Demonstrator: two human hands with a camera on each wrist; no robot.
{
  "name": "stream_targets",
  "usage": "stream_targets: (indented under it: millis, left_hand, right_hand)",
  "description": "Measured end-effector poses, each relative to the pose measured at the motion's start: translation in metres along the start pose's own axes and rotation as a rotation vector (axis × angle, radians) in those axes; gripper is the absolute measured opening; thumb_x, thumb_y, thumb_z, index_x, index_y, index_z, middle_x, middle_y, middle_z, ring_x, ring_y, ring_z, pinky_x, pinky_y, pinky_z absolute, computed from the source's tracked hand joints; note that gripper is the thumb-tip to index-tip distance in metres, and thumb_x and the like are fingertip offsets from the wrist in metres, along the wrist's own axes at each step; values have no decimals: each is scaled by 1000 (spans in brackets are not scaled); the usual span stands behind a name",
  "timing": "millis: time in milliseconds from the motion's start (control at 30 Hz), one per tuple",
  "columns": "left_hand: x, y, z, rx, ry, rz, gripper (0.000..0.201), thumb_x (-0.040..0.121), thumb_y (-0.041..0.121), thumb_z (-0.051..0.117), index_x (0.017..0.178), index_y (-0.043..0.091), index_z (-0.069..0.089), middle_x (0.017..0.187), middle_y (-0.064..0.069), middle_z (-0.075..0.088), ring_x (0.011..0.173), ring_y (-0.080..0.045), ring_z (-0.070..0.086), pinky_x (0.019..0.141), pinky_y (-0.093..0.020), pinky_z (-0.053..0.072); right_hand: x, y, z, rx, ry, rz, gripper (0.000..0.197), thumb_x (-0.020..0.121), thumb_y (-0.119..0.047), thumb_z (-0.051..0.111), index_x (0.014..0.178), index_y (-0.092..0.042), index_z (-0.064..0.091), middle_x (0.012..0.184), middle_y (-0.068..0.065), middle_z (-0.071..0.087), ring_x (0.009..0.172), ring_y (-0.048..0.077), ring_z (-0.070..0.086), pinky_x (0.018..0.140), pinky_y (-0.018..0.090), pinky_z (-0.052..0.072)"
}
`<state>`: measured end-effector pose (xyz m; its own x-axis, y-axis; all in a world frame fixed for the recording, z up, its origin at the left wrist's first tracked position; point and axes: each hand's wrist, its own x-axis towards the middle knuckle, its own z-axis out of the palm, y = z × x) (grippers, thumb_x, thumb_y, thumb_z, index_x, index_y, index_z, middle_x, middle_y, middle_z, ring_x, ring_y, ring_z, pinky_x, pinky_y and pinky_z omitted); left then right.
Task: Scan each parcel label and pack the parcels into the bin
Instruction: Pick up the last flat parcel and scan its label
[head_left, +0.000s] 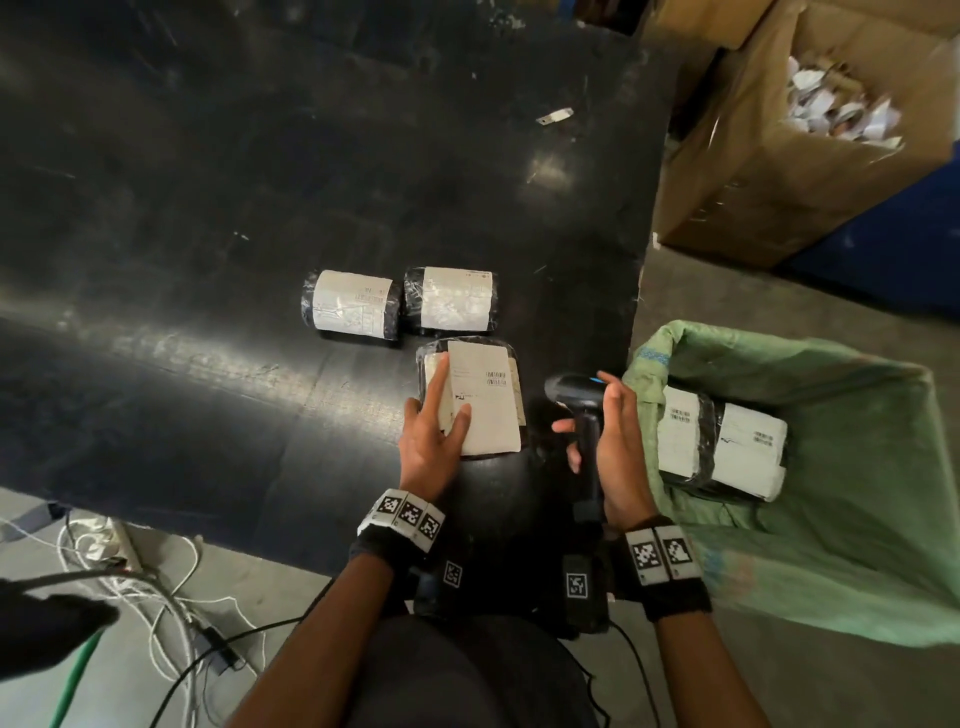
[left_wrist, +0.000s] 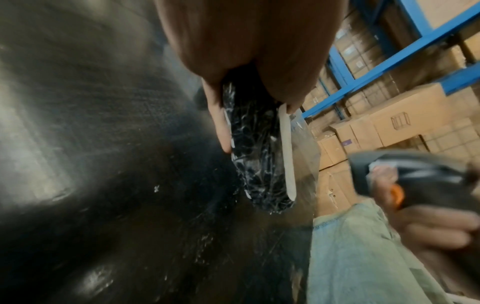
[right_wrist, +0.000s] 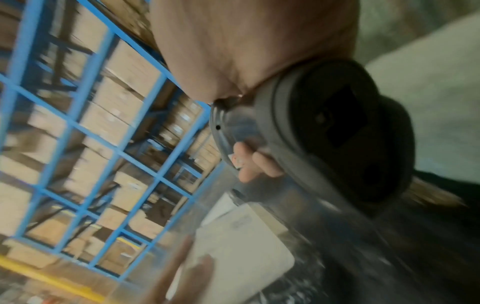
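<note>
as your left hand (head_left: 434, 441) pinches the black-wrapped, white-labelled parcel (head_left: 485, 400) near the surface's right edge, your right hand (head_left: 615, 452) grips the black plastic scanner (head_left: 574, 388).

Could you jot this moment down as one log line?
left hand: holds black-wrapped, white-labelled parcel, label up | right hand: grips black handheld scanner | green sack-lined bin: two packed parcels | black table: two waiting parcels

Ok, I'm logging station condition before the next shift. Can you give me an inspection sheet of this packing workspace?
Surface: black table, scuffed, glare patches.
Job's things: near parcel, left back parcel, right back parcel on table; two binned parcels in green bin.
Clutter: white scrap on table.
Hands: left hand holds near parcel; right hand grips scanner.
Cables: tangled cables on floor, left.
Surroundings: cardboard box of paper scraps; blue racking with cartons.
</note>
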<state>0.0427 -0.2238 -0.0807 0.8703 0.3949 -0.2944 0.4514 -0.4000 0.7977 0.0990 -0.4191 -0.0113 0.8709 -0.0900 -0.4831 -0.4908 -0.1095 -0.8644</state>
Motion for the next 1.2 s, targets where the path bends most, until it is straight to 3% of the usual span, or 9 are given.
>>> stream_targets:
  millis: [67,200,567,700,767,933,1067,1133,1200]
  left_hand:
    - [0,4,-1,-1,24,63,66,100,38,55,155,46,18,114,-10,48,81,0,46,62,-5,34]
    - [-1,15,-4,-54,97,156,67,99,33,58,154,45,21,114,-10,47,86,2,48,68,3,40]
    - [-7,30,-3,-85,148,208,68,99,33,59,155,43,22,114,-10,48,87,0,48,69,2,41]
    - [-10,30,-4,-101,150,193,68,99,31,59,156,41,23,114,-10,47,88,1,48,70,2,41]
    - [-10,29,-5,-99,159,187,68,99,28,60,157,37,25,113,-11,48,87,2,46,72,6,37]
    - [-10,22,-14,-68,199,142,69,98,28,61,157,36,26,113,-16,51,85,4,43,70,5,34]
    - [-10,21,-23,-61,210,119,69,98,28,61,157,38,26,115,-16,52,85,-7,46,70,0,34]
    - [-11,22,-26,-65,214,124,69,98,26,62,157,36,27,115,-16,52,87,-9,46,71,0,34]
    - [-11,23,-27,-67,218,123,69,98,26,62,157,36,27,115,-17,53,91,-14,47,72,-5,33]
  right_hand:
    - [-10,-23,-3,24,-79,-35,51,92,-68,35,130,-38,46,92,10,75,62,41,60,44,30,43]
    - [-31,-60,-8,73,-212,-128,68,71,-85,46,125,-43,49,94,18,69,59,25,61,43,28,42]
    - [-55,-78,-25,97,-263,-145,41,91,-60,36,125,-41,49,93,31,60,66,36,51,49,33,40]
    - [-45,-63,-24,10,-247,-121,43,93,-59,35,130,-39,46,100,19,68,69,35,60,48,32,44]
    - [-35,-47,-21,-77,-214,-76,38,97,-56,35,128,-37,46,105,16,68,63,23,64,44,29,44]
    - [-7,20,-13,-311,-165,167,37,97,-58,35,124,-34,43,78,10,65,49,20,53,43,28,42]
    - [3,48,-2,-247,-148,245,34,102,-48,35,131,-31,34,84,14,63,43,17,53,40,24,44]
    - [8,54,8,-202,-137,217,39,102,-47,35,136,-30,28,102,16,66,55,11,63,49,18,49]
    - [17,69,15,-196,-141,193,51,92,-63,39,135,-43,21,126,15,62,92,16,69,79,23,55]
